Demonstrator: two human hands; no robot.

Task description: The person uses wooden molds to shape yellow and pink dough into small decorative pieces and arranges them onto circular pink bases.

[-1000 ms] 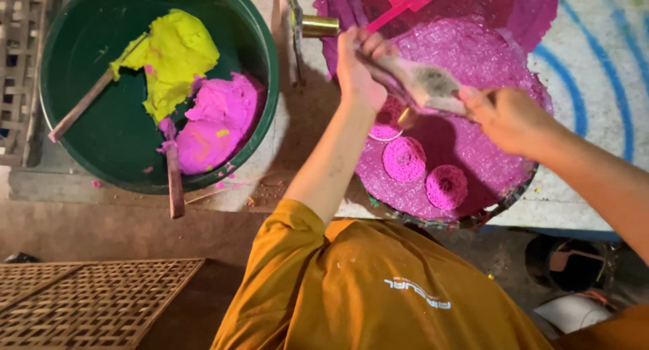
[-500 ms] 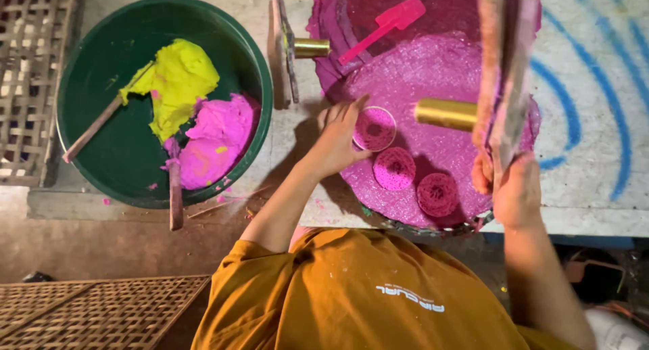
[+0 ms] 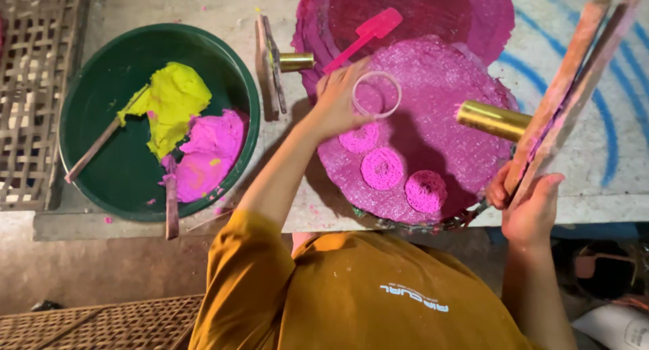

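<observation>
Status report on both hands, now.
Left hand pinches a clear ring above the pink mat. Right hand grips a wooden press, brass barrel sideways. Three pink coils below; nothing blocks them.

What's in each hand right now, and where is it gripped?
Left hand pinches a clear ring by its rim. Right hand grips the wooden press at its lower end.

Garment: short-sleeved shirt (image 3: 365, 302), mustard orange, loose fit, creased across the front.
Sleeve: left sleeve (image 3: 236, 275) ends near the elbow; forearm below it uncovered.
Marking: small white print on the chest (image 3: 414, 298), seen upside down from the head camera.
Soiling: fine pale specks scattered over the shirt front.
Hands: left hand (image 3: 341, 100) and right hand (image 3: 531, 204) bare, no gloves.
</observation>
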